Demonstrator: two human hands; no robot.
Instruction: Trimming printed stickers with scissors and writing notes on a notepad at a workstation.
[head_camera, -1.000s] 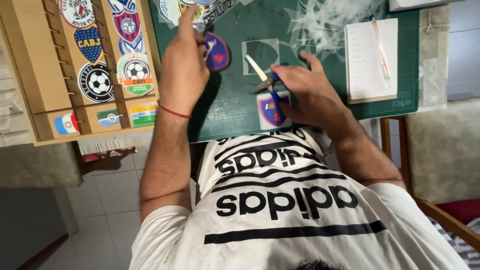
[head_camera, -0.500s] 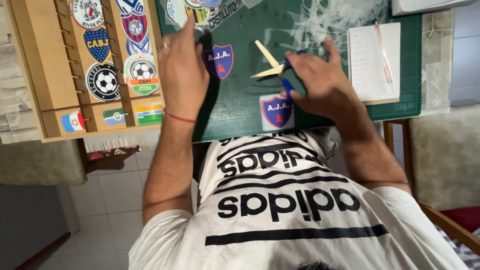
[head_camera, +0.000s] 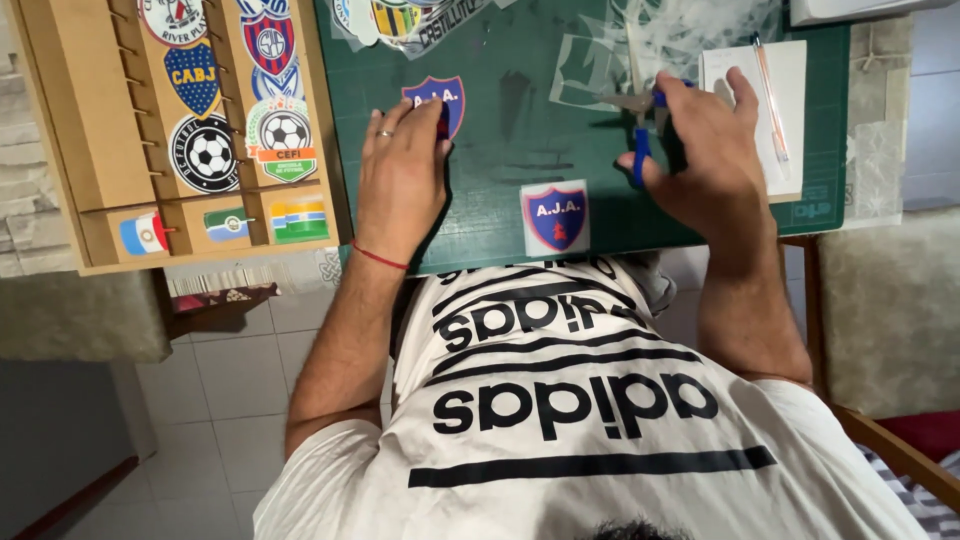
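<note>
My left hand (head_camera: 402, 175) lies flat on the green cutting mat (head_camera: 500, 230), its fingertips on a cut-out blue and red shield sticker (head_camera: 438, 97). My right hand (head_camera: 705, 155) rests on the mat with its fingers in the blue handles of a pair of scissors (head_camera: 640, 115), whose blades point left. A second shield sticker on a white square backing (head_camera: 555, 217) lies near the mat's front edge between both hands.
A wooden tray (head_camera: 80, 150) of several round and shield-shaped stickers stands at the left. A white notepad (head_camera: 790, 130) with a pen (head_camera: 768, 95) lies at the right. Clear offcuts (head_camera: 690, 35) and more stickers (head_camera: 420, 20) sit at the mat's far side.
My left hand has laid the cut-out shield sticker down on the mat and flattened over it. My right hand has lowered the scissors onto the mat, farther right.
</note>
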